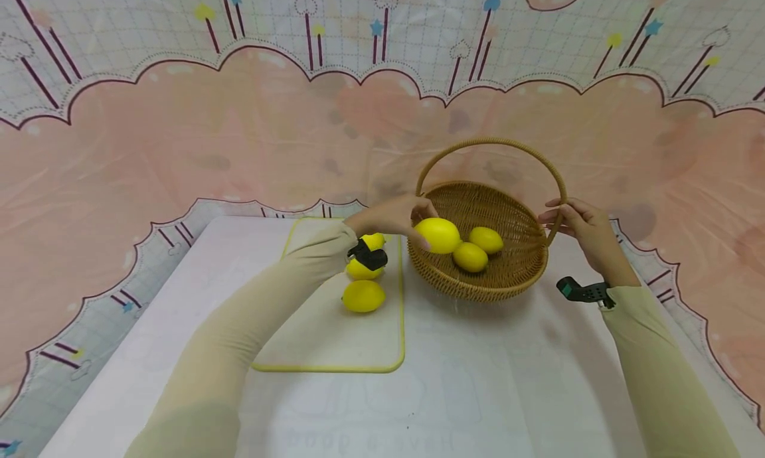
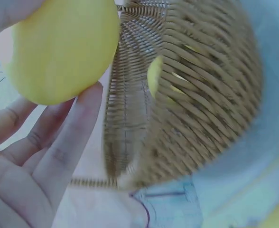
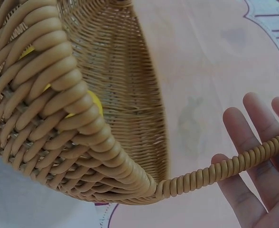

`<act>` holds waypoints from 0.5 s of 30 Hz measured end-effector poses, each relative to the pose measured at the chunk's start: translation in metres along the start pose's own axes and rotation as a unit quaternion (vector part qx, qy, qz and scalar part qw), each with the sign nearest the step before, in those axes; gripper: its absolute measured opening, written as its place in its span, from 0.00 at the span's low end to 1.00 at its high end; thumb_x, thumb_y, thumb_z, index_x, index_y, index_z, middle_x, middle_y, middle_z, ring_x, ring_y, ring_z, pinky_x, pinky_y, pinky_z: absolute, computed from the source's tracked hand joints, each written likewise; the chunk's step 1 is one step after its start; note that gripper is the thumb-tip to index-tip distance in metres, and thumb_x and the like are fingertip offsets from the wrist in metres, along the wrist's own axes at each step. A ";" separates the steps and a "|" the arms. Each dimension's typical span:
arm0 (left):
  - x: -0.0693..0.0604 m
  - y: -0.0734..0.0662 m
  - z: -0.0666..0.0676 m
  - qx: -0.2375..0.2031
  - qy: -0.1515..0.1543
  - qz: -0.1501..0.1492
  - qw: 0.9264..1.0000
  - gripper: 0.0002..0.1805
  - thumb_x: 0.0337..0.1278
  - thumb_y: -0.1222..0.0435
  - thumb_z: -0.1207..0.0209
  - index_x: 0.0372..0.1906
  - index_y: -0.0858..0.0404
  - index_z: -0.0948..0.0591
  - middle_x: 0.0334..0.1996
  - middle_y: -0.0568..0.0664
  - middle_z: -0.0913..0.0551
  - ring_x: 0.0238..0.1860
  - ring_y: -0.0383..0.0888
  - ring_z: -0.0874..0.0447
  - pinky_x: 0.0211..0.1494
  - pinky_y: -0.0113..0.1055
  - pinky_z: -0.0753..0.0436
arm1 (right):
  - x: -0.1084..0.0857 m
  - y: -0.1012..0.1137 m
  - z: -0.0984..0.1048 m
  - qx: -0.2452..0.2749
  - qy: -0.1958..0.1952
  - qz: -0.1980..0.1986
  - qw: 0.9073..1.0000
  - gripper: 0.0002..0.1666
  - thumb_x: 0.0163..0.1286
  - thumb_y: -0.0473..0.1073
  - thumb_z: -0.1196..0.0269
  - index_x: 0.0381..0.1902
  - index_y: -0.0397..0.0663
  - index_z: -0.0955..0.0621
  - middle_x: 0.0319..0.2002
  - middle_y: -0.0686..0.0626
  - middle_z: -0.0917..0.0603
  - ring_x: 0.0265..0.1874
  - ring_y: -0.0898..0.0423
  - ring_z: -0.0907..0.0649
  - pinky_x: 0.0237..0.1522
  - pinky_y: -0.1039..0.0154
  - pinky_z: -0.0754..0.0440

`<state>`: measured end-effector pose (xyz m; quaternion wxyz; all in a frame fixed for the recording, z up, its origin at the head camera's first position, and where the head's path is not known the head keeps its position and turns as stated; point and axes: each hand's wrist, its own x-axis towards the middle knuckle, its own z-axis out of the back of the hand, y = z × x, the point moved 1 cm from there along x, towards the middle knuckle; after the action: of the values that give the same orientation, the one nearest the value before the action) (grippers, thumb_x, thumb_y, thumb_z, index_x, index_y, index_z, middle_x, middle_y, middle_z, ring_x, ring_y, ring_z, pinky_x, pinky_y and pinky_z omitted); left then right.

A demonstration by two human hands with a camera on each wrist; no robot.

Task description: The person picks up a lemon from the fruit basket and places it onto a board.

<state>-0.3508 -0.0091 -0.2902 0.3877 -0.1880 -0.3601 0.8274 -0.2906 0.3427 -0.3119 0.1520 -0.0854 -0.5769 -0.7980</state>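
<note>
One lemon (image 1: 437, 235) is pinched in your left fingers (image 2: 70, 133) at nine o'clock of the basket (image 1: 478, 293); your right fingers (image 3: 241, 135) rest loosely extended against the handle (image 1: 493, 141) at three o'clock. The lemon looks light, firm, slippery: hold its plump middle.

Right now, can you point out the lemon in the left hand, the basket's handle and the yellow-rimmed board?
Held lemon (image 1: 438, 236): head view, middle of its visible side.
Basket handle (image 1: 491, 141): head view, top of its arch.
Yellow-rimmed board (image 1: 335, 342): head view, bare surface near its front edge.
</note>
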 end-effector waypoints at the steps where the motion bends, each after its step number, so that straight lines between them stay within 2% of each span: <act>1: -0.007 0.003 0.001 -0.008 -0.004 -0.001 1.000 0.28 0.40 0.63 0.28 0.51 0.63 0.24 0.47 0.54 0.21 0.47 0.46 0.22 0.54 0.35 0.21 | 0.000 0.000 0.000 -0.003 0.000 0.000 1.000 0.18 0.73 0.50 0.52 0.51 0.47 0.23 0.36 0.62 0.14 0.40 0.68 0.16 0.43 0.78 0.20; 3: -0.020 0.007 0.003 -0.017 -0.013 0.004 1.000 0.28 0.41 0.64 0.28 0.51 0.64 0.24 0.49 0.55 0.22 0.49 0.48 0.23 0.56 0.37 0.22 | 0.000 0.001 0.000 -0.003 0.000 -0.003 1.000 0.18 0.73 0.50 0.52 0.51 0.47 0.23 0.36 0.62 0.14 0.40 0.68 0.16 0.43 0.79 0.20; 8: -0.051 0.024 0.015 -0.019 -0.048 0.043 0.998 0.30 0.41 0.63 0.29 0.53 0.63 0.25 0.53 0.54 0.23 0.53 0.50 0.25 0.61 0.41 0.25 | 0.000 0.001 -0.001 -0.009 -0.005 -0.009 1.000 0.18 0.73 0.50 0.52 0.51 0.48 0.23 0.36 0.63 0.14 0.40 0.69 0.16 0.42 0.79 0.20; 15: -0.081 0.054 0.032 -0.032 -0.115 0.074 0.990 0.31 0.41 0.63 0.29 0.54 0.66 0.26 0.55 0.56 0.24 0.54 0.52 0.25 0.64 0.43 0.26 | 0.000 0.002 -0.001 -0.018 -0.004 -0.007 1.000 0.18 0.73 0.50 0.52 0.51 0.48 0.23 0.36 0.63 0.14 0.40 0.69 0.16 0.43 0.79 0.20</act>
<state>-0.3462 -0.1108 -0.3062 0.2756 -0.1299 -0.4137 0.8579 -0.2903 0.3411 -0.3107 0.1429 -0.0873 -0.5632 -0.8092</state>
